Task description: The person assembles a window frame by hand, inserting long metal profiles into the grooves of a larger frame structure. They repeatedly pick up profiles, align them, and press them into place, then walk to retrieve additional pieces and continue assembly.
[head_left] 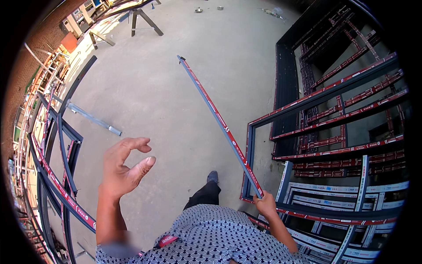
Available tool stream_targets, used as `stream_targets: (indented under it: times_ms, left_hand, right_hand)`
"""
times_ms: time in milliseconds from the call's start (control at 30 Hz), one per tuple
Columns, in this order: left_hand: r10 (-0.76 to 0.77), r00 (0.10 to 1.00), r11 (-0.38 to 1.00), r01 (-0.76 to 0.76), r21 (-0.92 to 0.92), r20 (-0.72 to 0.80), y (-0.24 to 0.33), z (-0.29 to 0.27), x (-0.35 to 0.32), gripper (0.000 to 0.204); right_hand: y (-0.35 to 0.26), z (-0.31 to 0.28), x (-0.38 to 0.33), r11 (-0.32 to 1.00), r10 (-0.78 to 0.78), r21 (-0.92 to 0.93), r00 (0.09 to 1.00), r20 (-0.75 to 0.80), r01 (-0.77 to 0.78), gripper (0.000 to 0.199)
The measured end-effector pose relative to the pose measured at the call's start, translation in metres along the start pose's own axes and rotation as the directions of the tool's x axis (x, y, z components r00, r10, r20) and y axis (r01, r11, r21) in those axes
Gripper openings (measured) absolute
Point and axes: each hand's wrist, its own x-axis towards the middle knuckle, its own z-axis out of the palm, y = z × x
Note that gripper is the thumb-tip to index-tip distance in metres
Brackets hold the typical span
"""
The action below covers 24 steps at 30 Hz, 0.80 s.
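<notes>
My right hand is closed around the near end of a long, slim window-frame profile, dark grey with a red protective strip along it. The profile slants away from me to the upper left, and a small dark piece shows at its far end. My left hand is raised over the floor on the left, holding nothing. Its thumb and bent forefinger are apart. Close beside my right hand stands a large grey window frame with red film on its bars.
More red-filmed frames and white-filmed frames are stacked on the right. Dark profiles lean on the left, near a light metal bar. Trestles stand at the far left on the concrete floor. Small bowls lie farther off.
</notes>
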Motion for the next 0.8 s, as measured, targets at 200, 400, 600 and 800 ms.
stream_targets:
  times_ms: [200, 400, 600, 800]
  left_hand:
    - [0.590, 0.763, 0.774, -0.627, -0.082, -0.266, 0.069, 0.023, 0.242, 0.057]
    - [0.847, 0.517, 0.522, -0.853, 0.008, -0.127, 0.080, 0.049, 0.405, 0.058]
    - [0.886, 0.454, 0.460, -0.887, 0.045, -0.096, 0.061, 0.129, 0.562, 0.053]
    - [0.888, 0.441, 0.451, -0.890, 0.067, -0.128, 0.035, 0.178, 0.743, 0.049]
  right_hand:
    - [-0.065, -0.072, 0.108, 0.979, 0.162, -0.125, 0.987, -0.014, -0.162, 0.040]
    - [-0.097, -0.105, 0.244, 0.967, 0.215, -0.139, 0.977, 0.003, -0.213, 0.040]
    - [-0.168, -0.149, 0.418, 0.974, 0.217, -0.076, 0.975, 0.047, -0.213, 0.041]
    - [-0.228, -0.236, 0.599, 0.965, 0.260, -0.012, 0.962, 0.082, -0.260, 0.041]
